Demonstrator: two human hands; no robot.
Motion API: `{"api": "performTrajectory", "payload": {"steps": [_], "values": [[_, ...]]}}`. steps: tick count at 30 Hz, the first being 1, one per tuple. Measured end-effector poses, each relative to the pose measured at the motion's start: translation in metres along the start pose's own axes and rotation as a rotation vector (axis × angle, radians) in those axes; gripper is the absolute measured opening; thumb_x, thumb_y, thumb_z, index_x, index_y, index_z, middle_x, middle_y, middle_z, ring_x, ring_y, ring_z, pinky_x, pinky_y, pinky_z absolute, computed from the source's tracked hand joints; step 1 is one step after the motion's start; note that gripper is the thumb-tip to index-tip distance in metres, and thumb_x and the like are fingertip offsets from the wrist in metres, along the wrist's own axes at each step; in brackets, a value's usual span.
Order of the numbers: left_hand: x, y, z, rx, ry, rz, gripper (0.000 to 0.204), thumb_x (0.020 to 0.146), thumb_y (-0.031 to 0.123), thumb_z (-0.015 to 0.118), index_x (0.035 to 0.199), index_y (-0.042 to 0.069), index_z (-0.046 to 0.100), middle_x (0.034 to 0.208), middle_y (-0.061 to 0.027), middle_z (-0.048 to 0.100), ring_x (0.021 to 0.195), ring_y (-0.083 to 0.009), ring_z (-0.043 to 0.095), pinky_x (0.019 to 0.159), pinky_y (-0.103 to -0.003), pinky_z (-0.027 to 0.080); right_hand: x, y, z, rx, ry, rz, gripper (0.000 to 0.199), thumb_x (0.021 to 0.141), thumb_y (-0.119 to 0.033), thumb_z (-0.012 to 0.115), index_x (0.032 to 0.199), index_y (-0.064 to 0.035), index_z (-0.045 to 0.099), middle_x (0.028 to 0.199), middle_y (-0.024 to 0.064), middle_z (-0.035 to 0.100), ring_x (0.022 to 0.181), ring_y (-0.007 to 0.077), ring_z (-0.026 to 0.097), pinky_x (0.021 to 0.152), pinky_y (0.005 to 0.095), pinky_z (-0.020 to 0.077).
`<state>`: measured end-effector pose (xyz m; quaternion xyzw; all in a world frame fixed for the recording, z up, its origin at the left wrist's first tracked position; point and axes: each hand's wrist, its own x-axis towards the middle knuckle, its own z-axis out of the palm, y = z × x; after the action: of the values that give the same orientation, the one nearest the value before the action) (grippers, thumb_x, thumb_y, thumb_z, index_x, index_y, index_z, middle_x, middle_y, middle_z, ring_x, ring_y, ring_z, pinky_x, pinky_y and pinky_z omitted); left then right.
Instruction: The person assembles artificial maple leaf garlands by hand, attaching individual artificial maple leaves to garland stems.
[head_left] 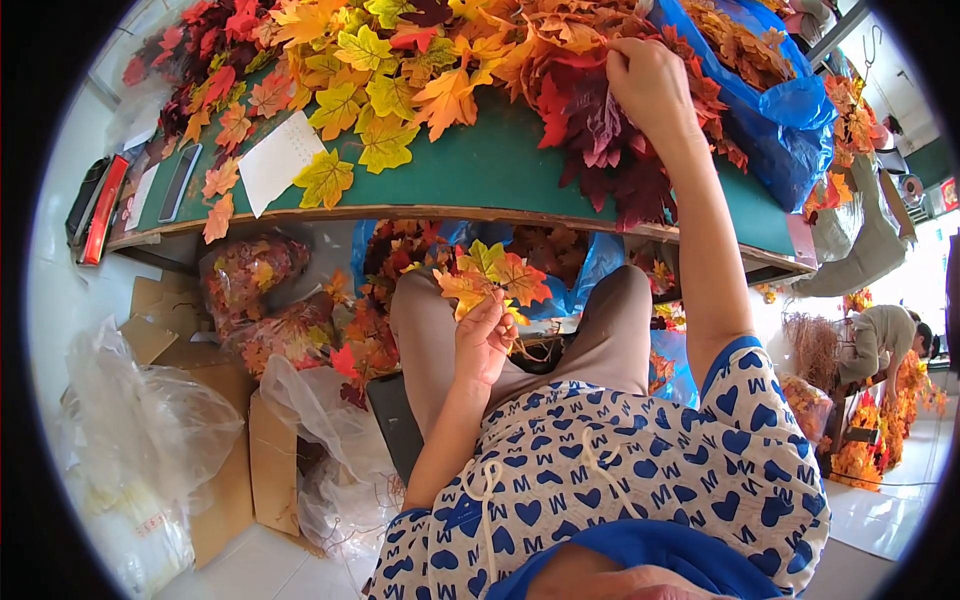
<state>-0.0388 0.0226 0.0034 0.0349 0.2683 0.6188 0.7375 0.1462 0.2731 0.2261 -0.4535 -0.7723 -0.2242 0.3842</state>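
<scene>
In front of my lap, my left hand is closed round the stems of a small spray of artificial maple leaves, yellow-green, orange and red-orange. My right hand reaches far over the table to the heaped artificial leaves. Its fingers are bent and pinched together at the pile; what lies between them is hidden. Just below that hand hang dark purple-red leaves, some drooping over the table's near edge. Left of them spread orange leaves and yellow-green leaves.
The green tabletop carries a white paper, a phone and a red box. A blue plastic bag of leaves stands right. Leaf-filled bags, cardboard boxes and clear plastic lie below. Another person bends at far right.
</scene>
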Motion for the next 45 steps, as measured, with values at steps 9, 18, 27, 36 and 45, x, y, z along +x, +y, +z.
{"api": "performTrajectory", "payload": {"steps": [9, 18, 27, 36, 45], "values": [[0.001, -0.001, 0.005, 0.012, -0.009, -0.012, 0.02, 0.088, 0.009, 0.057, 0.108, 0.004, 0.059, 0.081, 0.0008, 0.056, 0.071, -0.0084, 0.054, 0.063, -0.023, 0.048, -0.06, -0.067, -0.038, 1.237, 0.197, 0.675, 0.009, 0.082, -0.001, 0.062, 0.09, 0.0041, 0.062, 0.08, 0.0089, 0.067, 0.072, 0.0148, 0.066, 0.063, 0.0221, 0.0519], [0.0, 0.001, 0.024, 0.042, 0.027, 0.202, 0.02, 0.085, 0.009, 0.06, 0.105, 0.006, 0.059, 0.086, -0.0025, 0.061, 0.077, -0.0122, 0.059, 0.067, -0.026, 0.051, -0.199, -0.147, -0.016, 1.312, -0.557, 0.911, 0.017, 0.078, -0.003, 0.067, 0.093, 0.0013, 0.061, 0.084, 0.0028, 0.064, 0.076, 0.0067, 0.059, 0.067, 0.0202, 0.0482], [-0.004, -0.003, 0.015, 0.089, 0.156, 0.168, 0.026, 0.084, 0.008, 0.06, 0.11, 0.006, 0.054, 0.092, -0.0036, 0.062, 0.08, -0.0115, 0.058, 0.071, -0.024, 0.051, -0.23, -0.121, -0.011, 1.31, -0.527, 0.451, 0.022, 0.069, -0.003, 0.071, 0.09, -0.0042, 0.065, 0.087, 0.0079, 0.065, 0.084, 0.0182, 0.063, 0.071, 0.0296, 0.0512], [-0.008, -0.002, 0.033, 0.193, 0.16, 0.17, 0.036, 0.081, -0.001, 0.062, 0.117, -0.003, 0.054, 0.076, -0.0001, 0.058, 0.065, -0.0089, 0.058, 0.06, -0.02, 0.051, -0.246, -0.144, -0.003, 1.721, -0.319, 1.615, 0.013, 0.08, -0.007, 0.067, 0.092, -0.0019, 0.064, 0.087, 0.0051, 0.065, 0.078, 0.0126, 0.061, 0.069, 0.022, 0.0515], [-0.004, -0.006, 0.024, 0.216, 0.127, 0.196, 0.032, 0.084, 0.0, 0.06, 0.116, -0.003, 0.055, 0.093, -0.0067, 0.063, 0.072, -0.0094, 0.059, 0.065, -0.019, 0.052, -0.258, -0.146, 0.004, 1.887, -0.396, 1.733, 0.011, 0.084, -0.006, 0.061, 0.094, -0.0019, 0.063, 0.091, 0.0058, 0.065, 0.08, 0.0132, 0.062, 0.072, 0.0231, 0.0528]]}}
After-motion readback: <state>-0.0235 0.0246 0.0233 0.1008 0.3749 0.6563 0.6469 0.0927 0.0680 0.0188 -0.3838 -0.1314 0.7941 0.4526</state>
